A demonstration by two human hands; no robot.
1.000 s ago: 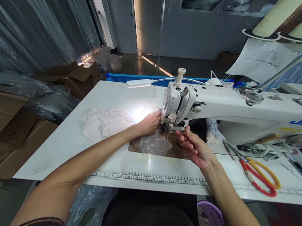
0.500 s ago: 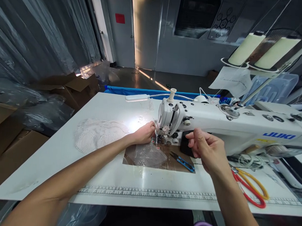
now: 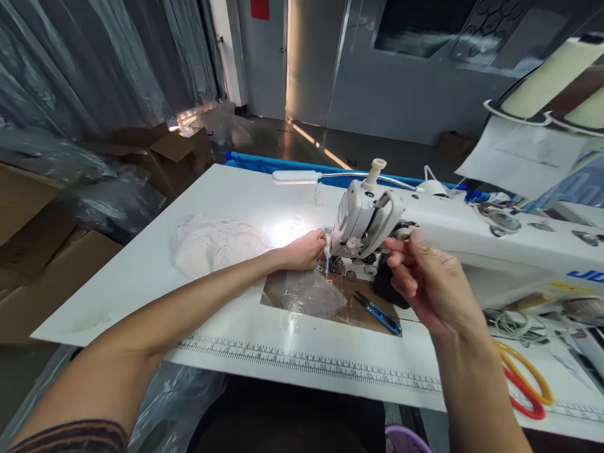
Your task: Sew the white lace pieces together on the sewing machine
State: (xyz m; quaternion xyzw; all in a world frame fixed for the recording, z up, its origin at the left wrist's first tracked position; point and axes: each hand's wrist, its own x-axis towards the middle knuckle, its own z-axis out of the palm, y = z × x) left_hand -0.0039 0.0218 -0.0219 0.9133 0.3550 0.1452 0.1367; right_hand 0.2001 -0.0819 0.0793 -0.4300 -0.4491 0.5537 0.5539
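Observation:
My left hand (image 3: 305, 250) is at the needle end of the white sewing machine (image 3: 437, 222), its thumb and fingertips pinched together beside the needle. What they pinch is too small to make out. Under that hand a piece of sheer white fabric (image 3: 314, 295) lies on the brown machine plate (image 3: 279, 295). My right hand (image 3: 432, 275) has its thumb and forefinger closed about the tension knob (image 3: 406, 229) on the machine's front, the other fingers curled. Blue thread snips (image 3: 378, 314) lie on the plate between my hands.
White lace (image 3: 216, 246) lies bunched on the left of the white table (image 3: 129, 292). A lamp (image 3: 297, 177) lights the needle area. Red and yellow-handled scissors (image 3: 528, 383) lie at right, under the machine arm's cords (image 3: 522, 326). Cardboard boxes (image 3: 170, 150) stand at left.
My right hand has moved up to the machine's front and its thumb and forefinger have closed about the tension knob. The left hand stays by the needle. The whole view has shifted and tilted.

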